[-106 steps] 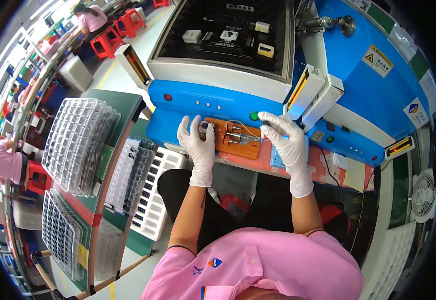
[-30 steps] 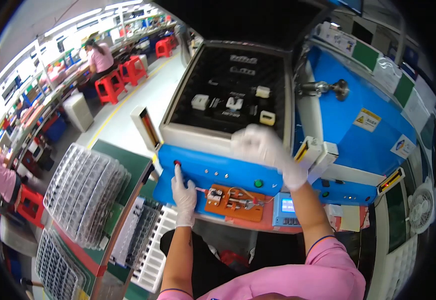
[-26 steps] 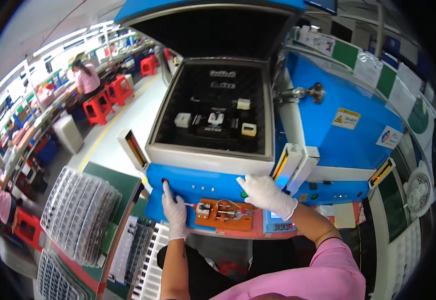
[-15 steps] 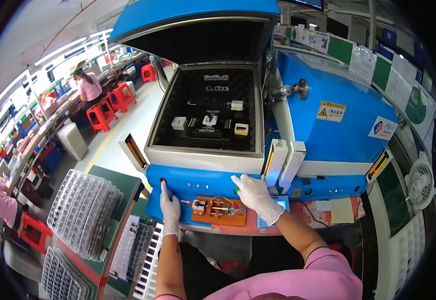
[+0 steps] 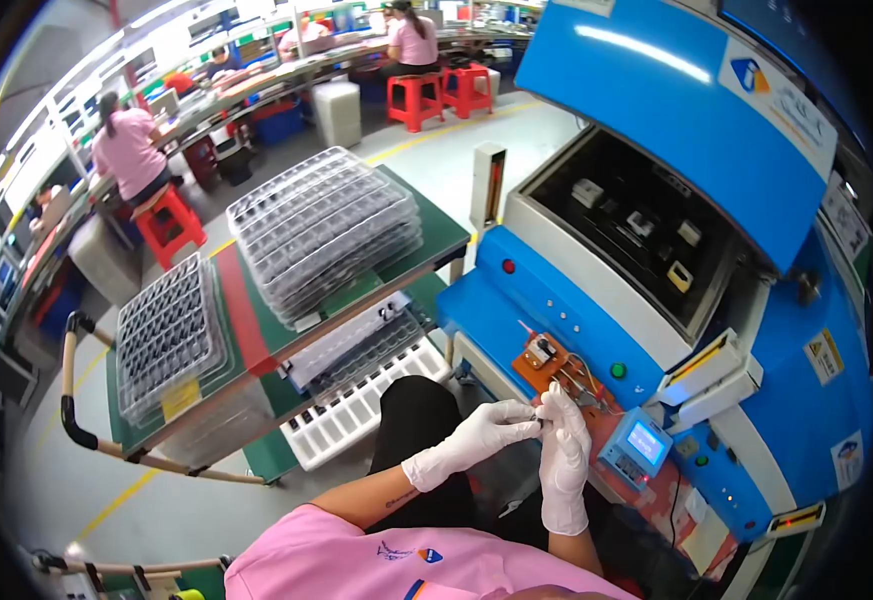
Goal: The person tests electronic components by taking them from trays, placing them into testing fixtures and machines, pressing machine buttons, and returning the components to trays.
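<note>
My left hand (image 5: 481, 435), in a white glove, is closed in a pinch in front of my body. Its fingertips meet those of my right hand (image 5: 564, 450), also gloved and closed with its fingers pointing up. Between them is a small dark part (image 5: 540, 423), mostly covered by the fingers, so its kind cannot be made out. Just beyond the hands lies an orange fixture (image 5: 536, 372) with metal fittings. The blue machine (image 5: 496, 290) stands behind it, its lid (image 5: 656, 110) raised over a black foam-lined chamber (image 5: 606, 165) with small white blocks inside.
On a green cart to the left are a tall stack of clear trays (image 5: 321, 225) and a second tray stack (image 5: 168, 335) with dark parts. A white slotted tray (image 5: 366, 405) sits lower. A small screen unit (image 5: 638, 445) is at right. Several people in pink work farther back.
The view has swung left toward the cart. My hands have left the buttons on the machine's front and come together, with a small dark part now between the fingers.
</note>
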